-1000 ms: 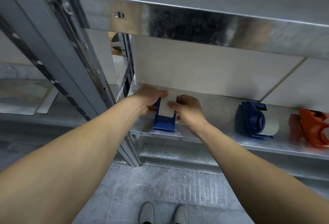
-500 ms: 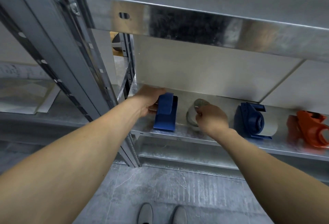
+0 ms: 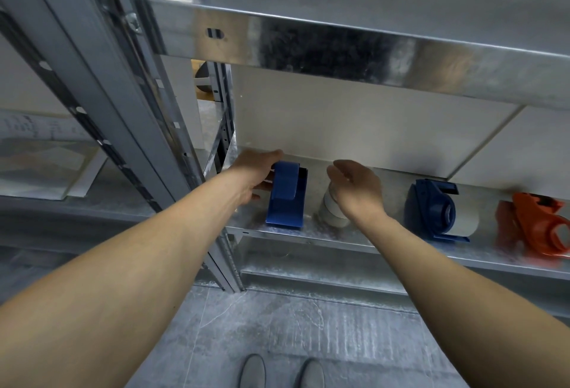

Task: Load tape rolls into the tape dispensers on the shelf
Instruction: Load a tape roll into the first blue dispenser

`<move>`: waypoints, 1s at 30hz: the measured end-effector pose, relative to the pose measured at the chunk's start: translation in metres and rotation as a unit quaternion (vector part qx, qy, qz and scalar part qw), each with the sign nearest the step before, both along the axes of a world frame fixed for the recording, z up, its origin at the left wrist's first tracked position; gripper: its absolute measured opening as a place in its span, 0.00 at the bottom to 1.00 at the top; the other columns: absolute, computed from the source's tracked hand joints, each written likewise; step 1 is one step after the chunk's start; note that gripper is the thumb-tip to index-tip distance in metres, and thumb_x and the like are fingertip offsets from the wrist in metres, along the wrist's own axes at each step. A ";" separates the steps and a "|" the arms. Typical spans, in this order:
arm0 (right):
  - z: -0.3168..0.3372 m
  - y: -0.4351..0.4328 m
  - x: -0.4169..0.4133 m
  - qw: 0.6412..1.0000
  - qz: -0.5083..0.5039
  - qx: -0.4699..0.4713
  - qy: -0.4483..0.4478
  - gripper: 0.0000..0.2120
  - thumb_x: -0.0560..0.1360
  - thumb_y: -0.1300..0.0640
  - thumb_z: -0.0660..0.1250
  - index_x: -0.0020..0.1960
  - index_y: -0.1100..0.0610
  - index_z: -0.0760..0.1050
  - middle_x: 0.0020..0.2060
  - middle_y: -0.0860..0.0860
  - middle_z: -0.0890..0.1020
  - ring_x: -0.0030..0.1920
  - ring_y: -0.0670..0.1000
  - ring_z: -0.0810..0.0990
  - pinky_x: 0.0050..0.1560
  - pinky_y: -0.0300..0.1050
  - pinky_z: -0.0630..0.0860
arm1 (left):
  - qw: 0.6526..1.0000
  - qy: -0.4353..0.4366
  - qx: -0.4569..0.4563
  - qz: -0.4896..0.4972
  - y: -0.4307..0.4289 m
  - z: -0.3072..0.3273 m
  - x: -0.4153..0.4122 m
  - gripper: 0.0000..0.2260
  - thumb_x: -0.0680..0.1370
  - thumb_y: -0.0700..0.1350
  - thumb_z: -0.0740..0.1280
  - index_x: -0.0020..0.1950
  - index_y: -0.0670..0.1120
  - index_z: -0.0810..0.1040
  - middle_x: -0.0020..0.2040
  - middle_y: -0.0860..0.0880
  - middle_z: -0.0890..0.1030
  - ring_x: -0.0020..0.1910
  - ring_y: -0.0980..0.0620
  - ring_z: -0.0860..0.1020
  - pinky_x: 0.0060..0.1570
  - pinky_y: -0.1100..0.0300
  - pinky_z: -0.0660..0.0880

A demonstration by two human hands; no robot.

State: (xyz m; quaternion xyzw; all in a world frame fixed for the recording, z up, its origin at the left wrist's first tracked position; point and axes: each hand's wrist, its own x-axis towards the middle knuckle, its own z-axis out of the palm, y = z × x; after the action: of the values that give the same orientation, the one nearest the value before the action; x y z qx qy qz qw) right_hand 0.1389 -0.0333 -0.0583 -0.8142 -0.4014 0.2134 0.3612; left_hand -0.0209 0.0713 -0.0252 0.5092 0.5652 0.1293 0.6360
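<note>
On the shelf point(image 3: 393, 202), your left hand point(image 3: 256, 171) grips the blue dispenser point(image 3: 285, 199). Your right hand point(image 3: 354, 190) hovers, loosely spread, over the tape roll point(image 3: 330, 210) just beside it. A careless grab could send that roll off the front edge.

We record one view only: a wide-angle camera worn on the head, facing forward and steeply down onto the metal shelf point(image 3: 394, 194), near enough that the left hand point(image 3: 257, 171) and right hand point(image 3: 357, 190) reach it. The blue tape dispenser point(image 3: 285, 199) lies near frame centre. The floor point(image 3: 308, 326) and the person's shoes point(image 3: 253, 370) occupy the bottom edge.
</note>
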 end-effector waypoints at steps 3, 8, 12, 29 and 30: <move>0.022 0.004 -0.014 0.988 -0.044 0.090 0.116 0.15 0.80 0.50 0.61 0.35 0.49 0.76 0.31 0.44 0.78 0.38 0.48 0.75 0.44 0.47 0.70 | 0.999 0.018 0.026 0.011 0.001 0.002 -0.001 0.17 0.79 0.56 0.63 0.57 0.45 0.77 0.52 0.45 0.82 0.50 0.45 0.80 0.54 0.46 0.72; 0.045 0.011 -0.030 0.949 -0.111 0.130 0.266 0.28 0.75 0.36 0.60 0.71 0.48 0.71 0.68 0.49 0.77 0.66 0.52 0.75 0.66 0.60 0.73 | 0.993 0.023 0.116 0.015 0.001 0.012 -0.001 0.29 0.78 0.63 0.60 0.72 0.46 0.68 0.68 0.47 0.74 0.61 0.45 0.73 0.55 0.51 0.72; 0.055 0.008 -0.033 0.930 -0.104 0.168 0.309 0.18 0.78 0.49 0.67 0.67 0.50 0.74 0.62 0.49 0.79 0.60 0.52 0.78 0.50 0.58 0.82 | 0.981 -0.008 0.193 0.011 -0.003 0.021 -0.002 0.31 0.77 0.64 0.61 0.74 0.47 0.66 0.73 0.48 0.69 0.70 0.46 0.70 0.63 0.53 0.66; 0.083 -0.040 -0.023 0.952 -0.068 0.201 0.223 0.27 0.68 0.57 0.74 0.66 0.52 0.76 0.61 0.49 0.80 0.61 0.52 0.79 0.53 0.54 0.82 | 0.943 -0.142 0.299 0.024 -0.041 0.053 0.006 0.21 0.77 0.50 0.69 0.71 0.52 0.73 0.76 0.54 0.65 0.73 0.53 0.64 0.62 0.64 0.60; 0.085 -0.045 -0.020 0.951 -0.070 0.203 0.222 0.29 0.65 0.55 0.73 0.66 0.52 0.76 0.59 0.50 0.81 0.59 0.51 0.80 0.57 0.57 0.81 | 0.941 -0.145 0.304 0.027 -0.045 0.054 0.009 0.23 0.77 0.49 0.69 0.72 0.51 0.71 0.75 0.52 0.67 0.71 0.53 0.66 0.61 0.65 0.62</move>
State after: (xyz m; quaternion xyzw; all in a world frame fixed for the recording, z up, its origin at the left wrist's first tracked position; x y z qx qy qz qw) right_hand 0.1190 -0.0782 0.0267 -0.6822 -0.2877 0.2765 0.6127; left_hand -0.0115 0.0260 0.0288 0.6385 0.4141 0.3847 0.5224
